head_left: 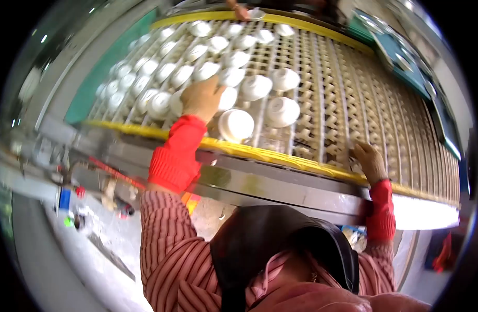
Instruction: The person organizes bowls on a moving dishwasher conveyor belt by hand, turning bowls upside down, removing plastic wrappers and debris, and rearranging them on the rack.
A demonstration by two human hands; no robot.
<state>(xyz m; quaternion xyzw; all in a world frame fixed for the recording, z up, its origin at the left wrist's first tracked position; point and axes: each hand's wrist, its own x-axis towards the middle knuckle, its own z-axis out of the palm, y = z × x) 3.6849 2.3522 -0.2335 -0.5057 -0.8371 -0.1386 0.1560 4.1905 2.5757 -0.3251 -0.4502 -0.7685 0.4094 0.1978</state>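
White bowls point(283, 112) stand mouth down in rows on a slatted conveyor point(332, 104). My left hand point(201, 99) reaches over its near edge, among the bowls. A white bowl point(227, 100) is right beside its fingers; the fingertips are hidden, so I cannot tell whether it grips one. Just in front sits another white bowl point(236, 125), seemingly stacked on a second one. My right hand point(369, 161) rests at the conveyor's near edge on the right, fingers bent and apart, with nothing visible in it. Red cuffs cover both wrists.
Yellow rails point(249, 151) run along the conveyor's near and far edges. Across it, a co-worker's hand point(242, 12) is by a white dish point(256, 14). A teal board point(400, 57) with white dishes lies at the far right. Scattered items, including a blue block point(64, 198), lie at lower left.
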